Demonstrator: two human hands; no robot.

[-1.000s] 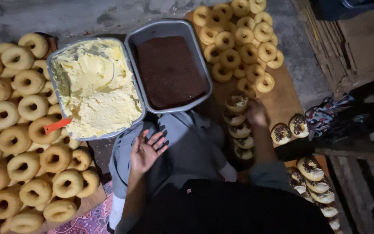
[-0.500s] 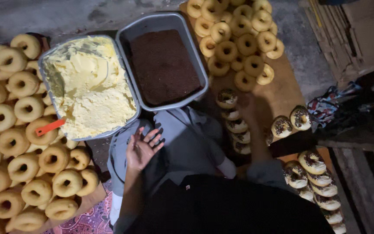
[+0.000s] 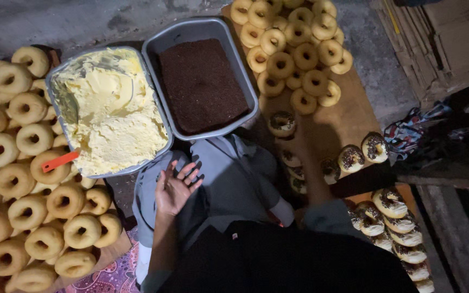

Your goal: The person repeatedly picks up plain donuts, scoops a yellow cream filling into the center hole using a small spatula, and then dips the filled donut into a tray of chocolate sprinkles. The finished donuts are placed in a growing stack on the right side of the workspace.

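The left hand (image 3: 173, 189) rests open and empty, palm up, on the lap beside the cream tray (image 3: 107, 111), kept free. The right hand (image 3: 294, 142) reaches into shadow by a sprinkled doughnut (image 3: 282, 123) on the board (image 3: 348, 116); whether it grips it I cannot tell. The sprinkle tray (image 3: 201, 81) sits close between both.

Two trays (image 3: 243, 81): dull grey metal, smooth. Cream (image 3: 109, 116): glossy, soft, pale yellow. Sprinkles (image 3: 202, 84): dark, grainy, matt. Board (image 3: 348, 116): bare wood. Spatula handle (image 3: 61, 161): orange plastic. Doughnuts (image 3: 28, 138): matt crust. Lap cloth (image 3: 234, 179): grey fabric.
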